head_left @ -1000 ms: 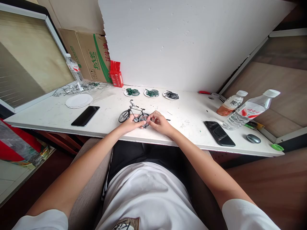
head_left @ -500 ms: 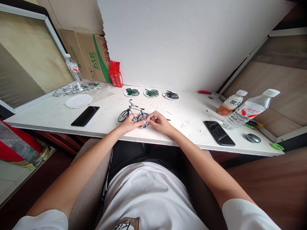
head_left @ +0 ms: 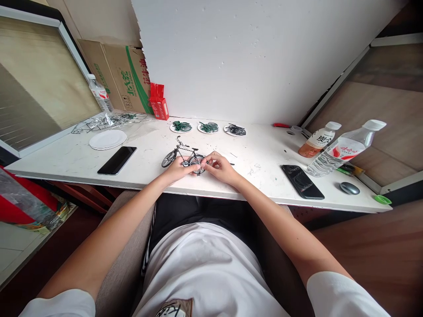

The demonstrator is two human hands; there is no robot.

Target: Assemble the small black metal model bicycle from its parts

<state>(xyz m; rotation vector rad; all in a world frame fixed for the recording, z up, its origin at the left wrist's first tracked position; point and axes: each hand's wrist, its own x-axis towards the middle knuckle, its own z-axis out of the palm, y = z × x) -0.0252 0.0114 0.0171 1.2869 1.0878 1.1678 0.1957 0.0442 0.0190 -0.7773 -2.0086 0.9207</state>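
Observation:
A small black model bicycle is held just over the near edge of the white table, its front wheel and handlebars to the left. My left hand is closed on the lower frame near the pedals, thumb lying toward the rear wheel. Pinched at the rear wheel is my right hand, its thumb and forefinger at the hub. Whether a tiny part sits between those fingertips cannot be made out. Part of the rear wheel is hidden by the fingers.
White plates of green parts and dark parts stand behind the bicycle. Phones lie left and right. Bottles and a mouse are at the right. A carton and red box stand back left.
The hands and bicycle hold almost the same place, with the right fingers still at the rear wheel. The whole view has shifted very slightly.

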